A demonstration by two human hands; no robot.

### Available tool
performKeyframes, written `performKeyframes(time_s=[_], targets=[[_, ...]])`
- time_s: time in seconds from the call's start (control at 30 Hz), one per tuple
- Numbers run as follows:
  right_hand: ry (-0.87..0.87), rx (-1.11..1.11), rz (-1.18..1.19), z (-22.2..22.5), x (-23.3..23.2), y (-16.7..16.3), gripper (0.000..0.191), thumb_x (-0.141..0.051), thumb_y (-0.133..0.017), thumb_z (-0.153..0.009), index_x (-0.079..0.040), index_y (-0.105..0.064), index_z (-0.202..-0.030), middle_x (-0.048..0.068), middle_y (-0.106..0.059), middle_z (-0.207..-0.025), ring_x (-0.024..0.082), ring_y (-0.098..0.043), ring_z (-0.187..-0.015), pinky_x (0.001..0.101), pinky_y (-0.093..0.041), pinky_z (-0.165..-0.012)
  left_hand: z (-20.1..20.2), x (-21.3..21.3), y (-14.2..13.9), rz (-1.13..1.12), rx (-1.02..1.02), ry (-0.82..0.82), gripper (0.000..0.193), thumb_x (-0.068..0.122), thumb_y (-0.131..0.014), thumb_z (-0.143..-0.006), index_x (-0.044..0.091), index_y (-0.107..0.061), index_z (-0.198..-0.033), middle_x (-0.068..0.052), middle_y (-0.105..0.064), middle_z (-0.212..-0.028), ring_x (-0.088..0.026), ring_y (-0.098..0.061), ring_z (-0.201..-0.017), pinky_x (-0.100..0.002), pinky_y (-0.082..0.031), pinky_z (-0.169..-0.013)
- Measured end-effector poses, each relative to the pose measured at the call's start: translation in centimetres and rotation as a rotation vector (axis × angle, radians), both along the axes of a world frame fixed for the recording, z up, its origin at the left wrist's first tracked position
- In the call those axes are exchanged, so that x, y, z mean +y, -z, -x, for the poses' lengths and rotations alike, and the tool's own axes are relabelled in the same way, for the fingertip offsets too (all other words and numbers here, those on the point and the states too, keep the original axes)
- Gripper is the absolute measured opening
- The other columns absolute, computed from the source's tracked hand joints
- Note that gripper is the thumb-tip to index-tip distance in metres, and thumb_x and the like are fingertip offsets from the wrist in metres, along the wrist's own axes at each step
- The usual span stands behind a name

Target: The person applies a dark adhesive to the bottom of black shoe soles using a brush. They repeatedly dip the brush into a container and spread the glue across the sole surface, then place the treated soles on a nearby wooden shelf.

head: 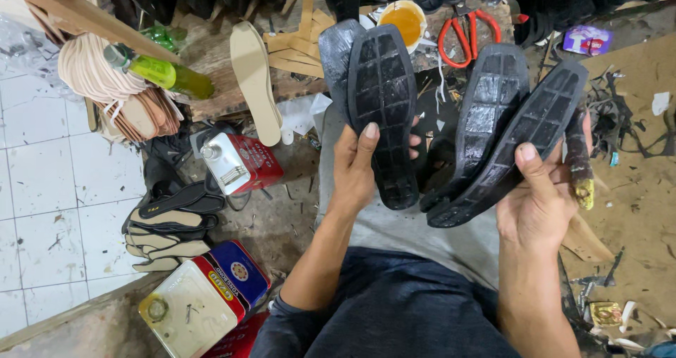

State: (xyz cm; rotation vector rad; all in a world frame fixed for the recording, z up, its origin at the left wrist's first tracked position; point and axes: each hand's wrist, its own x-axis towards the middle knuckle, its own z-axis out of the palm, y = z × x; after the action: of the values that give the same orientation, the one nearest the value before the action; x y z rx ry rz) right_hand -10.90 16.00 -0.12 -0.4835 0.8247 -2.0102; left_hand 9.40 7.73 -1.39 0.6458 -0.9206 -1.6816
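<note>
Your left hand point(354, 169), centre of frame, grips two stacked black rubber soles point(380, 104), thumb pressed on the tread. Your right hand point(539, 203), centre right, has its fingers closed around a second pair of black soles point(510, 129) and a glue-tipped brush point(579, 164). The two pairs stand apart. Red scissors point(466, 35) and a glue cup point(405, 21) lie at upper centre.

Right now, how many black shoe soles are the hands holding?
4: two overlapping soles in the left hand, and two soles in the right hand. More may be hidden behind them.
</note>
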Motion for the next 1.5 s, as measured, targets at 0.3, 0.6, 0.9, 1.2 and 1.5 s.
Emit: performKeyframes(time_s=[0.3,0.6,0.9,1.2,1.5], targets=[[-0.022,0.034,-0.029,-0.4,-0.2,-0.1,0.083,0.016,-0.067,-0.099,-0.008,-0.031,-0.171,0.011,-0.054,-0.155,0.023,-0.056,-0.140,0.0393,-0.044,-0.126,-0.8,0.4,3.6,-0.042,0.157,0.079,0.047,0.037,-0.037,-0.112,0.001,-0.049,-0.140,-0.014,-0.067,-0.126,-0.025,-0.070,-0.111,-0.040,-0.059,-0.098],[-0.100,-0.047,-0.036,-2.3,-0.8,-1.9,0.081,0.015,-0.069,-0.095,-0.006,-0.036,-0.167,0.010,-0.059,-0.145,0.023,-0.058,-0.136,0.0449,-0.046,-0.129,0.2,0.8,8.7,0.037,-0.272,-0.104,0.038,0.036,-0.047,-0.116,0.004,-0.060,-0.101,0.008,-0.050,-0.091,-0.003,-0.042,-0.086,-0.020,-0.039,-0.080],[-0.103,-0.007,0.206,-4.3,-6.3,1.8,0.076,0.011,-0.056,-0.108,-0.011,-0.017,-0.170,0.018,-0.025,-0.175,0.031,-0.030,-0.158,0.0410,-0.027,-0.133,1.0,0.7,3.8,-0.251,0.133,0.040,0.036,0.024,-0.048,-0.110,0.002,-0.055,-0.138,-0.005,-0.064,-0.132,-0.013,-0.059,-0.123,-0.031,-0.046,-0.109],[-0.329,-0.068,0.051,-3.3,-7.3,2.0,0.078,0.008,-0.049,-0.107,-0.018,-0.013,-0.171,0.012,-0.025,-0.181,0.041,-0.046,-0.155,0.0501,-0.043,-0.123,-0.9,-1.2,3.1,-0.106,0.168,-0.082,0.035,0.010,-0.050,-0.113,0.002,-0.051,-0.147,-0.008,-0.061,-0.142,-0.017,-0.057,-0.131,-0.035,-0.045,-0.115],[-0.371,0.318,-0.023,-6.5,-3.8,0.6,0.082,0.005,-0.062,-0.109,-0.016,-0.010,-0.169,0.019,-0.028,-0.177,0.036,-0.059,-0.140,0.0457,-0.051,-0.114,-2.7,-1.9,4.2,-0.189,0.203,-0.186,0.036,0.007,-0.047,-0.112,0.003,-0.050,-0.147,-0.009,-0.060,-0.142,-0.020,-0.057,-0.131,-0.037,-0.045,-0.114]])
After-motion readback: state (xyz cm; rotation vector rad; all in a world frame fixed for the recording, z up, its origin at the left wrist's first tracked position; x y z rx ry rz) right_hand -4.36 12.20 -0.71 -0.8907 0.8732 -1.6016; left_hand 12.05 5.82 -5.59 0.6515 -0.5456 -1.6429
